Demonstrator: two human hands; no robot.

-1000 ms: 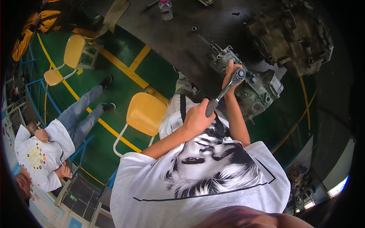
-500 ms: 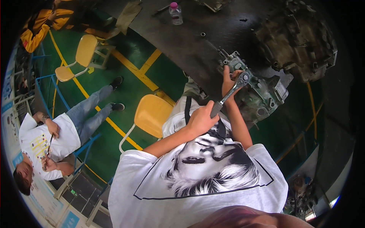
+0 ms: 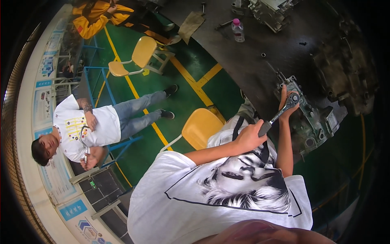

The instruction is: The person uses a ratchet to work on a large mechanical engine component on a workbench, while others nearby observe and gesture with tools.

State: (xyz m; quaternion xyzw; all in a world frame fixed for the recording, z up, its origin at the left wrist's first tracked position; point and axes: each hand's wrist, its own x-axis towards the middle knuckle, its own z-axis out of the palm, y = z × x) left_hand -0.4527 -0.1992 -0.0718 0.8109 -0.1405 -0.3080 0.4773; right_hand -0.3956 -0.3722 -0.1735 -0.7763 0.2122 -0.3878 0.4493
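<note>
My left hand (image 3: 250, 138) is closed around the dark grip of a ratchet wrench (image 3: 278, 116). At the wrench's round head, my right hand (image 3: 287, 106) has its fingers wrapped behind it, with one digit pointing up along the metal. The head sits over a grey, greasy metal housing (image 3: 310, 122) with bolt holes and ports, at the table's near edge. A thin rod sticks out from the housing's far end. What lies under the wrench head is hidden by my right hand.
A dark metal table (image 3: 252, 69) bears a pink-capped bottle (image 3: 238, 31), a small socket-like ring (image 3: 263, 55), another metal casting (image 3: 272, 14) and a large dark housing (image 3: 345, 69). Yellow chairs (image 3: 201, 128) stand left. A person in a white shirt (image 3: 87, 130) holds a slim tool; another wears yellow (image 3: 91, 20).
The whole view has swung, so everything sits further right and somewhat lower in the picture. Both my hands stay on the ratchet wrench, which keeps about the same angle over the housing.
</note>
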